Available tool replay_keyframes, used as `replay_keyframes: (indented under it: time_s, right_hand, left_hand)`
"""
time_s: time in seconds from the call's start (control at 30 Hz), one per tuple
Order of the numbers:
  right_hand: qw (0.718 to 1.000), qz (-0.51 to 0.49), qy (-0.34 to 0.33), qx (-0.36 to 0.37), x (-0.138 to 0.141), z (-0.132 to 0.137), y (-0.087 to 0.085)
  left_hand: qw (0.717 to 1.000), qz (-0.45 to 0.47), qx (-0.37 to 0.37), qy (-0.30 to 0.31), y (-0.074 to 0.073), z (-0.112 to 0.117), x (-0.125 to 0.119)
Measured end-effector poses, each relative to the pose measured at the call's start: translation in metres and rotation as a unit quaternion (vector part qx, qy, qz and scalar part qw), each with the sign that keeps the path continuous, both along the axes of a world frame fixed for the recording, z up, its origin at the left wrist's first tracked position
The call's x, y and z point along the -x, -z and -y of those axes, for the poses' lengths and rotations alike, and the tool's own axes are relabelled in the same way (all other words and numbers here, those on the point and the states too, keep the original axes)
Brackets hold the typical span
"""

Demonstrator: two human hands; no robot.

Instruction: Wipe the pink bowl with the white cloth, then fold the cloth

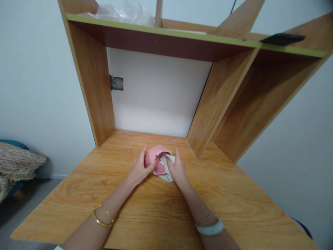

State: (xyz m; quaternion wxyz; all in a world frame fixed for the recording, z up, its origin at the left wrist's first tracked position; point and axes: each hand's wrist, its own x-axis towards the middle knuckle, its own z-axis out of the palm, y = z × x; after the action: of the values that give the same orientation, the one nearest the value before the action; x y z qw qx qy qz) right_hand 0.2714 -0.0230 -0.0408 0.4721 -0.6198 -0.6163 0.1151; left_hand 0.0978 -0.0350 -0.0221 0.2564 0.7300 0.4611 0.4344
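Observation:
A pink bowl (156,151) with a wavy rim is tilted on its side over the wooden desk, its opening turned toward my right hand. My left hand (142,167) grips the bowl's left side, thumb at the rim and fingers round the outside. Pinched in my right hand (178,170) is a white cloth (166,176), pressed against the rim and partly inside the bowl. Some of the cloth hangs below the bowl. The fingertips inside the cloth are hidden.
The wooden desk (156,215) carries a shelf unit (218,100) at its back. Clear plastic wrapping (122,14) and a dark flat object (283,39) lie on the upper shelf. A wall socket box (117,83) shows behind. A chair with a woven throw (19,161) stands left.

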Motion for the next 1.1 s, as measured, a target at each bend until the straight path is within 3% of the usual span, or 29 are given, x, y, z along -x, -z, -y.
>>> replay_keyframes:
  time_s: [0.2, 0.3, 0.5, 0.6, 0.7, 0.9, 1.1]
  right_hand:
    - [0.992, -0.114, -0.031, -0.041, 0.010, -0.005, 0.006]
    - [0.994, -0.099, -0.043, -0.024, 0.013, -0.004, 0.004]
    - [0.994, 0.076, 0.054, 0.055, 0.007, 0.009, -0.017]
    - [0.976, 0.191, 0.094, 0.055, 0.003, 0.015, -0.026]
    - [0.969, 0.224, 0.094, 0.041, 0.003, 0.016, -0.026]
    - [0.991, 0.115, 0.025, 0.065, 0.002, 0.007, -0.013]
    - [1.000, -0.019, 0.010, 0.006, 0.001, -0.001, 0.002]
  left_hand:
    - [0.993, 0.086, 0.009, 0.082, 0.009, 0.000, -0.012]
    - [0.996, 0.073, 0.031, 0.042, 0.008, 0.000, -0.012]
    - [0.998, -0.044, -0.010, -0.046, -0.005, 0.003, -0.002]
    - [0.994, -0.099, -0.018, -0.042, -0.010, 0.006, 0.000]
    - [0.991, -0.127, -0.030, -0.016, -0.013, 0.008, 0.001]
    - [0.994, -0.100, -0.043, 0.008, -0.008, 0.002, 0.004]
    - [0.999, 0.025, 0.027, 0.027, 0.010, -0.007, -0.003]
